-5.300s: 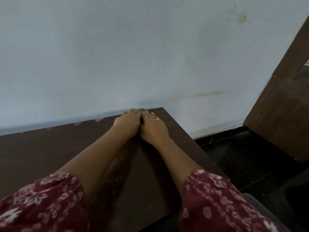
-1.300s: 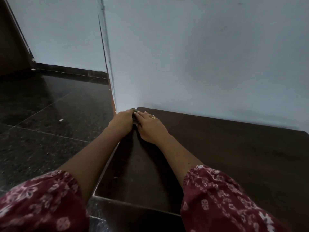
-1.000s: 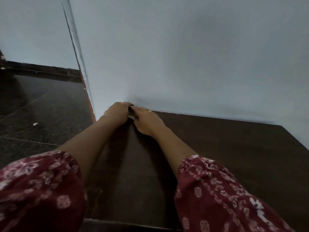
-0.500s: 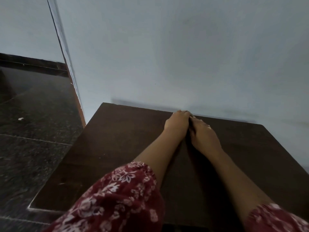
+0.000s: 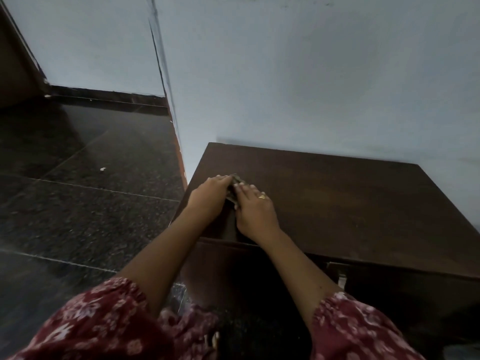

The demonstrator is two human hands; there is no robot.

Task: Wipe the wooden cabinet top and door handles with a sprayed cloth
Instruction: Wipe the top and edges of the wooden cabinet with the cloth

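Note:
The dark brown wooden cabinet top [image 5: 337, 198] stands against the pale wall. My left hand [image 5: 210, 196] and my right hand [image 5: 253, 209] lie side by side, palms down, near its left edge. Between and under them is a small dark folded cloth [image 5: 235, 184]; only a strip of it shows past the fingertips. Both hands press it flat onto the wood. A gold ring sits on a right-hand finger. The cabinet front [image 5: 389, 289] shows below the top edge; I cannot make out door handles.
Dark polished stone floor [image 5: 85, 203] spreads to the left. The wall corner [image 5: 166, 81] juts out just left of the cabinet. A brown door frame [image 5: 15, 61] stands at the far left. Red floral sleeves fill the bottom.
Both hands with the cloth have slid from the back edge by the wall toward the front left of the top. The view has pulled back.

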